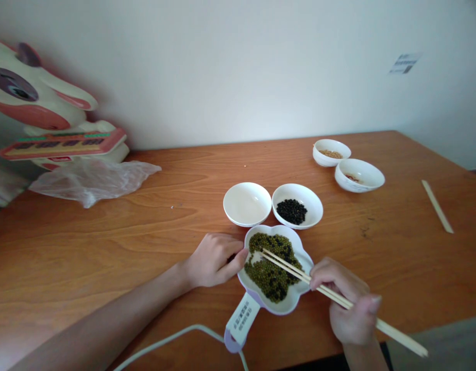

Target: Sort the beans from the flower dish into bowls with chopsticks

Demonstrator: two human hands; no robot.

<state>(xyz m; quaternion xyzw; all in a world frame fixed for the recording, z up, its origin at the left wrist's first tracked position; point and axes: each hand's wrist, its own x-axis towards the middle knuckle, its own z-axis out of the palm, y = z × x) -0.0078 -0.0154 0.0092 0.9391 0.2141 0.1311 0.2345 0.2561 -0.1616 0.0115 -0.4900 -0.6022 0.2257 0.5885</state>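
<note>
My right hand [346,299] is closed around a pair of chopsticks [333,294]. Their tips reach into green beans, near a pale gap on the left. The green beans [261,278], mixed with black ones, lie in a flower-shaped dish [306,262] with a labelled handle [242,320] towards me. At the dish's left rim, my left hand [217,260] is closed, thumb and fingers gripping the edge. Just behind the dish stand a white bowl [248,203] with no beans visible in it and another white bowl [315,206] holding black beans [292,211].
Two more white bowls stand at the back right, one with yellowish grains [330,154], the other with a few reddish bits [353,178]. A pale stick [437,207] lies far right. At left are a cow-shaped toy [68,116] and a clear plastic bag [93,180]. A white cable [172,336] runs in front.
</note>
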